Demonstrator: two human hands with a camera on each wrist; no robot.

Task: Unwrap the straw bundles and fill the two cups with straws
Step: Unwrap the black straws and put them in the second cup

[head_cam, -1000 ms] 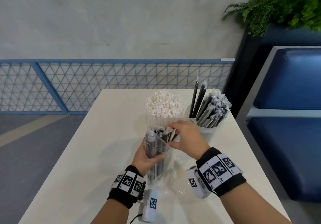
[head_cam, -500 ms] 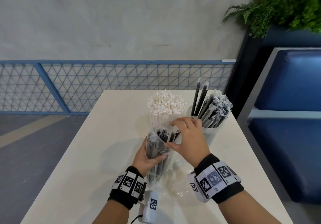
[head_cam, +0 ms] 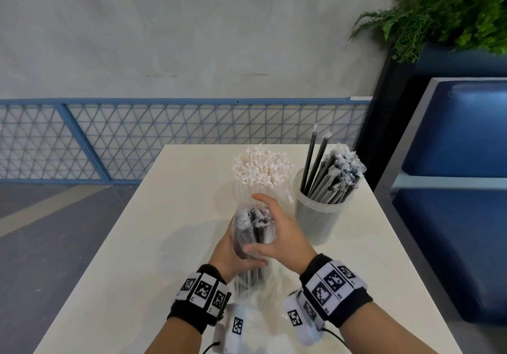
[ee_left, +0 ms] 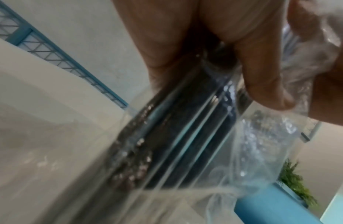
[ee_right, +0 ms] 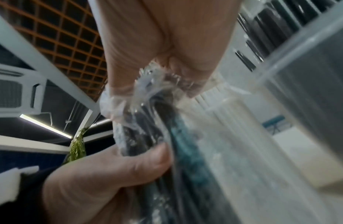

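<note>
Holding the bagged straw bundle (head_cam: 253,233) upright, left hand (head_cam: 233,255) wraps its middle; right hand (head_cam: 282,239) grips the slippery, light top, 12 o'clock end.

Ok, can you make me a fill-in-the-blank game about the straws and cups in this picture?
1. The cup on the right holds straws of the colour ____.
2. The white straws stand in a cup on the ____ of that one.
3. The left hand and the right hand both hold one bundle wrapped in clear ____.
4. Both cups stand on a white ____.

Missing words: black; left; plastic; table
</note>
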